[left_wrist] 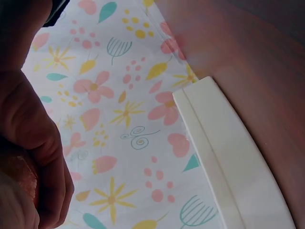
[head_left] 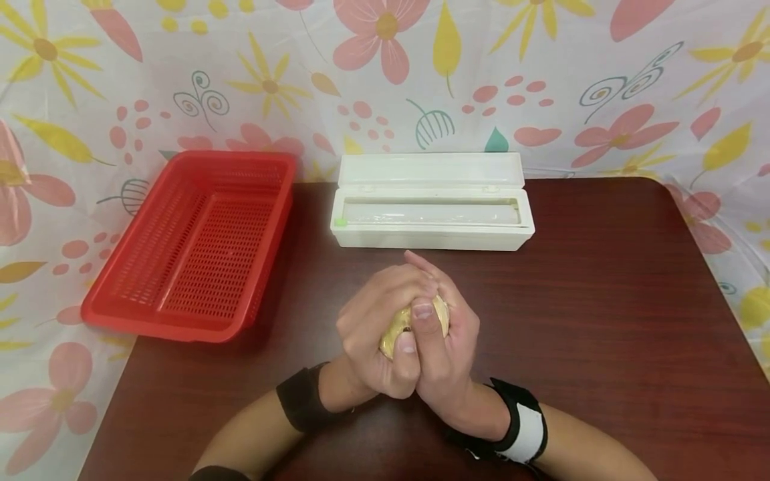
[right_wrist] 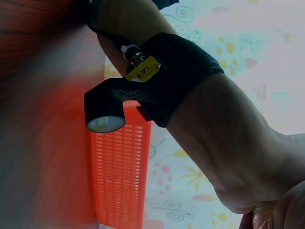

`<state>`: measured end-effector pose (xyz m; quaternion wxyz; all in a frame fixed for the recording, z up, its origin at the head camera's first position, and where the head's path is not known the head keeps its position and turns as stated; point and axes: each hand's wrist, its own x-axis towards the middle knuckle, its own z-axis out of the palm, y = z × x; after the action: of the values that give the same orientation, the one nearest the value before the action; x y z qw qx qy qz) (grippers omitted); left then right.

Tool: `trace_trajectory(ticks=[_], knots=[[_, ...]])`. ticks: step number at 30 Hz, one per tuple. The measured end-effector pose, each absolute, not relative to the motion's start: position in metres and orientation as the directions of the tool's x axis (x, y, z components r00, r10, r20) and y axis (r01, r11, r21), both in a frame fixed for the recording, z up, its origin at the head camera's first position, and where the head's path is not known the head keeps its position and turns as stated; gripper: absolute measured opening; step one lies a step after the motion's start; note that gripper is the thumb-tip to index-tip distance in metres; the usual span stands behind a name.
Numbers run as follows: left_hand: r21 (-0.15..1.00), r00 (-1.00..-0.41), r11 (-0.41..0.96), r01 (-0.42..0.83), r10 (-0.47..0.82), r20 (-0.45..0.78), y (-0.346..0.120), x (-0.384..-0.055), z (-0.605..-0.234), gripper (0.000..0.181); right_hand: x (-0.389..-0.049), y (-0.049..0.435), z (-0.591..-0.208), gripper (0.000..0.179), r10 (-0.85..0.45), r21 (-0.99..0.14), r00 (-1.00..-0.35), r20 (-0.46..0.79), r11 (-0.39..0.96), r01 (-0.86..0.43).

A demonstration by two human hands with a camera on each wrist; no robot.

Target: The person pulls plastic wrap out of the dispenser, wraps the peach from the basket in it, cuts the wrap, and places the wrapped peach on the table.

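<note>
Both hands come together over the middle of the table, wrapped around a yellow rounded thing with a shiny film-like surface and a small dark spot. My left hand grips it from the left side, fingers curled over the top. From the right, my right hand holds it with the thumb laid across the front and one finger sticking out. Most of the thing is hidden by the palms; its kind I cannot tell. A glossy bit of it shows between fingers in the left wrist view.
Behind the hands stands a white cling film dispenser, lid raised, a roll inside. A red perforated plastic basket sits at the left table edge. Flowered cloth covers the back and sides of the dark brown table.
</note>
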<state>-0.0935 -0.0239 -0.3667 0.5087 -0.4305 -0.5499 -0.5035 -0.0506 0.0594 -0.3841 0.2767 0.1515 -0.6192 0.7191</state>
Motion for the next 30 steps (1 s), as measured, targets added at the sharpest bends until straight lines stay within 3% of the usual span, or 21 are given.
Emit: trace_trajectory(ticks=[8,12,17,20,23,26,30], knots=[[0.131,-0.129,0.12,0.984,-0.024,0.991,-0.023,-0.094,-0.372,0.038,-0.052,0.061,-0.385,0.042,0.215,-0.813,-0.813,0.541,-0.115,-0.571],[0.166,-0.166,0.081,0.983,-0.006,0.986,-0.027,-0.096,-0.371,0.038,-0.054,0.063,-0.382,0.049,0.166,-0.813,-0.825,0.54,-0.152,-0.562],[0.238,-0.238,0.003,0.971,0.0,0.971,-0.037,-0.098,-0.361,0.041,-0.059,0.068,-0.373,0.059,-0.015,-0.781,-0.816,0.577,-0.302,-0.547],[0.295,-0.296,-0.039,0.955,-0.025,0.955,-0.042,-0.099,-0.355,0.045,-0.061,0.071,-0.37,0.068,-0.142,-0.784,-0.816,0.56,-0.41,-0.467],[0.344,-0.346,-0.045,0.938,-0.06,0.936,-0.046,-0.1,-0.352,0.046,-0.063,0.074,-0.369,0.066,-0.238,-0.813,-0.828,0.509,-0.449,-0.371],[0.283,-0.282,0.029,0.959,-0.045,0.958,-0.051,-0.104,-0.349,0.044,-0.066,0.076,-0.37,0.058,-0.338,-0.843,-0.837,0.431,-0.482,-0.239],[0.066,-0.073,0.158,0.985,0.04,0.996,-0.055,-0.111,-0.343,0.042,-0.074,0.084,-0.369,0.051,-0.462,-0.853,-0.827,0.321,-0.52,-0.04]])
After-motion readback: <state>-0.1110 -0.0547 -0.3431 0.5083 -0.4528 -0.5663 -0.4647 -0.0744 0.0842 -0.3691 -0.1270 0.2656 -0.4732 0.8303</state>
